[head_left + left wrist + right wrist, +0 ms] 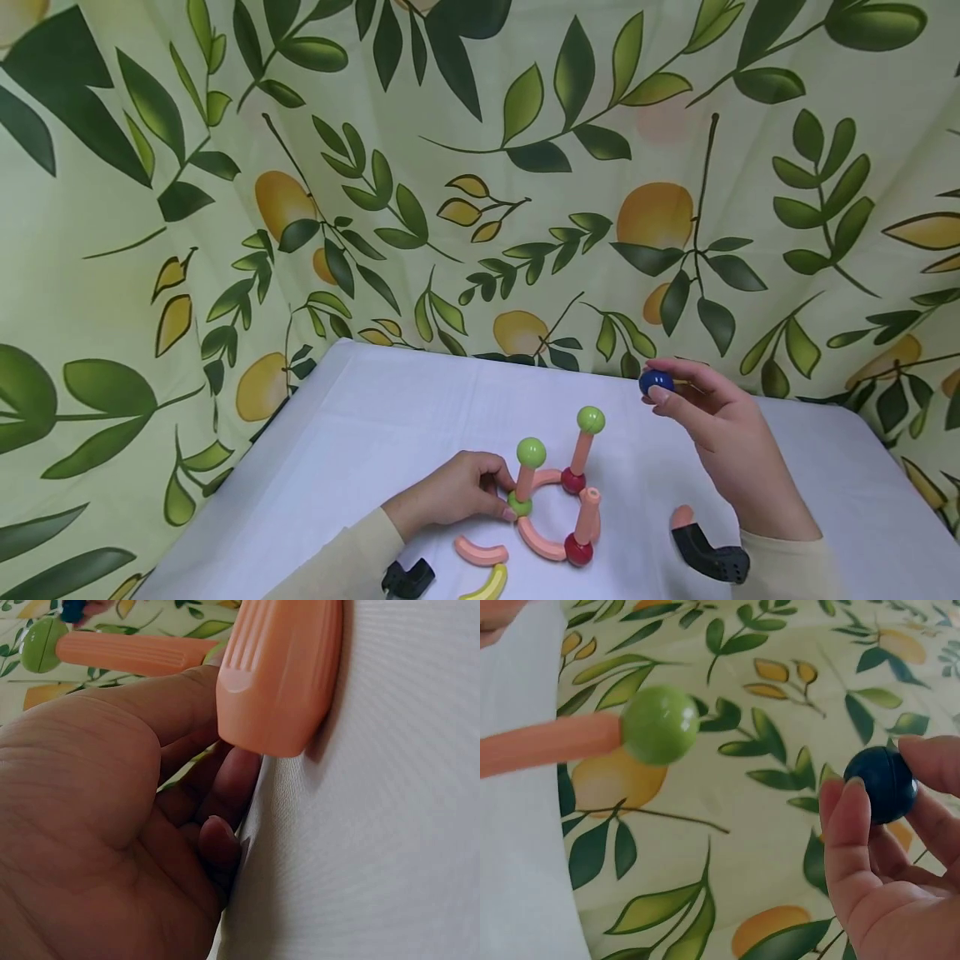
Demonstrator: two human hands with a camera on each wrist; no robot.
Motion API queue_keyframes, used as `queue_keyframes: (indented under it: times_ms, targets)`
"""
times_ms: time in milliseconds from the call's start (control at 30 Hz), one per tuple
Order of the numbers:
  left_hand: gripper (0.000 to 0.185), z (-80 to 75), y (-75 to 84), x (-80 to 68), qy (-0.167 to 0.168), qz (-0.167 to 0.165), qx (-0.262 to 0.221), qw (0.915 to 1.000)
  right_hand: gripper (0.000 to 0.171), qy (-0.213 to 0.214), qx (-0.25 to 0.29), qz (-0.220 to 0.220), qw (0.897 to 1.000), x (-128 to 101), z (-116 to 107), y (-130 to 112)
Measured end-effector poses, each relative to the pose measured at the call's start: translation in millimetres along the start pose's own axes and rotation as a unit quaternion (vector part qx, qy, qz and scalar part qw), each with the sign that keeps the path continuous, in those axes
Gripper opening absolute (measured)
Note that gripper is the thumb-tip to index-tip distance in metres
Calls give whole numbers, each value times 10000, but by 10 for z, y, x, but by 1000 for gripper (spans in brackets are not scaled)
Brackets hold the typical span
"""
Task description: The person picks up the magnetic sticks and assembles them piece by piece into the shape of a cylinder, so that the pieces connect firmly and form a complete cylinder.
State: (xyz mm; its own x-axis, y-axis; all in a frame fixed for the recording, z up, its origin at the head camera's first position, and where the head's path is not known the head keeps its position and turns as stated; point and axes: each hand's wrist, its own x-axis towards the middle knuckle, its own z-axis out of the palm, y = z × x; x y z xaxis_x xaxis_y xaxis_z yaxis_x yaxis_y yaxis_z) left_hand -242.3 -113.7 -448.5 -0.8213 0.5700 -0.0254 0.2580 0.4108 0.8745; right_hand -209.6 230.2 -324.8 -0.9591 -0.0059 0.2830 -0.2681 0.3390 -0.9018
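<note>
Only the head view shows both hands: right hand (731,442) pinches a blue ball (656,382); left hand (450,492) grips the toy ring's green ball (519,504) on the bench (360,433)

Soft, even light fills all three views, bright and without a clear source. On the white counter (360,433) shadows are faint and short, pooling just under the pieces. The head view is sharp in the middle, while the leafy backdrop (480,167) bows and stretches toward the edges. In the left wrist view the peach stick (281,671) sits very close and slightly soft, casting a dim shadow on the cloth. In the right wrist view the green ball (660,724) carries a small pale highlight, and the blue ball (881,784) looks crisp.
</note>
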Motion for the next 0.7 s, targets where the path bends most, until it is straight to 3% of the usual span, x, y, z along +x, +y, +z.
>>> queue_keyframes:
  times_ms: [167, 400, 500, 700]
  targets:
    - [24, -2, 0, -2, -13, -23, -27, 10000, 37, -395, -68, -487, 9980, -139, 67, -121]
    - [23, -8, -6, -2, -4, 11, -29, 10000, 32, -1140, -133, -1268, 9853, -284, 233, -130]
    - [23, -6, 4, -2, -10, -26, -24, 10000, 31, -1386, -79, -1263, 9822, -340, 280, -48]
    - [24, -7, 17, 1, 0, -45, -18, 10000, 29, -1968, -52, -836, 9769, -414, 334, 116]
